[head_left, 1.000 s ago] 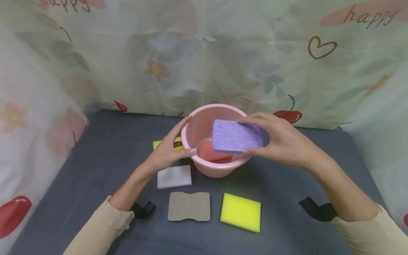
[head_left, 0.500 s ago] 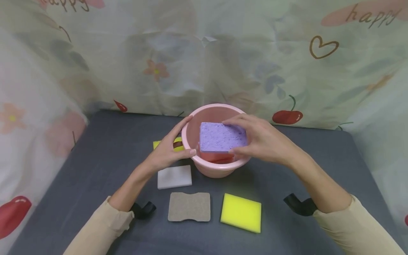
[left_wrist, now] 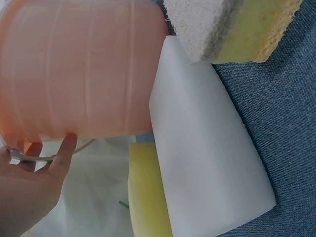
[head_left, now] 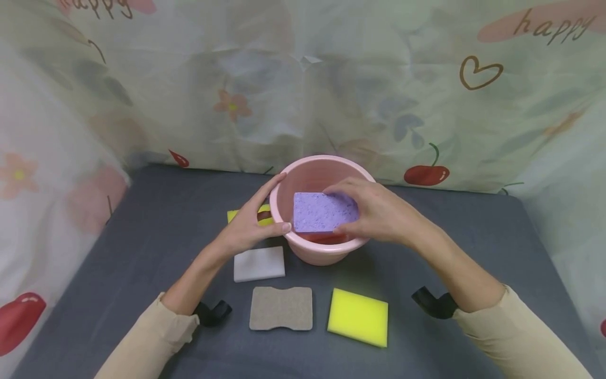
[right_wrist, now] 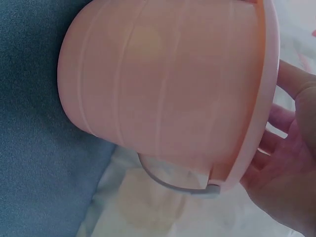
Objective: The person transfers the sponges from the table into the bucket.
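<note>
A pink bucket [head_left: 319, 257] stands toward the back of the table, its handle [right_wrist: 182, 190] hanging at the side in the right wrist view. My left hand [head_left: 246, 223] grips its left rim, thumb at the lip and fingers along the outer wall. Between thumb and fingers my right hand [head_left: 379, 213] pinches a purple sponge [head_left: 314, 212] by its right end, inside the bucket's mouth. Red sponges [head_left: 324, 239] lie at the bucket's bottom, partly hidden by the purple one. In the right wrist view, the bucket's rim hides the fingertips and the purple sponge.
Left of the bucket lie a white sponge [head_left: 259, 263] and a yellow sponge [head_left: 233, 215], partly behind my left hand. A grey-topped notched sponge [head_left: 281, 308] and another yellow sponge [head_left: 358, 317] lie in front. A printed curtain [head_left: 303, 105] hangs behind the table.
My right hand has moved left and lower, bringing the purple sponge from over the bucket's right side down into its mouth. The left hand has stayed on the rim.
</note>
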The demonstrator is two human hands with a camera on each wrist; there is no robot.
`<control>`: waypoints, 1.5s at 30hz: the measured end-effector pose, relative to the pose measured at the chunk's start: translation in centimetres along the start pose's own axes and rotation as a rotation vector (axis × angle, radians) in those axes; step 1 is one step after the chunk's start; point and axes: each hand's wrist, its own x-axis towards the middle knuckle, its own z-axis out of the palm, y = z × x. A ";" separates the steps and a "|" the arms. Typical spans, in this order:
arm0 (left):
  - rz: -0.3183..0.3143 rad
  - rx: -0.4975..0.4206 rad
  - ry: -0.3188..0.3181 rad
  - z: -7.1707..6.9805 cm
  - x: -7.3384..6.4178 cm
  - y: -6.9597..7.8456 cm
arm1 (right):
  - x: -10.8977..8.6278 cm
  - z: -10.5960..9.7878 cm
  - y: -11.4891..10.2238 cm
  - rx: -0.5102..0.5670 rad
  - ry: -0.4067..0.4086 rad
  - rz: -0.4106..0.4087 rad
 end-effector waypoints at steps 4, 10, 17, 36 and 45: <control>0.003 0.002 0.001 0.0 0.0 0.0 | 0.1 0.2 0.0 -0.017 -0.011 0.012; 0.013 -0.002 0.004 0.1 0.0 0.0 | 0.0 0.5 -0.1 -0.007 -0.037 0.024; 0.021 0.008 0.016 0.1 0.0 -0.2 | 0.0 0.8 -0.1 -0.012 -0.054 0.026; 0.015 0.016 0.022 0.4 -0.3 -0.3 | -0.6 0.8 0.4 0.059 -0.028 -0.029; 0.014 0.016 0.024 0.4 -0.2 -0.1 | -1.9 0.3 0.4 0.205 0.051 -0.031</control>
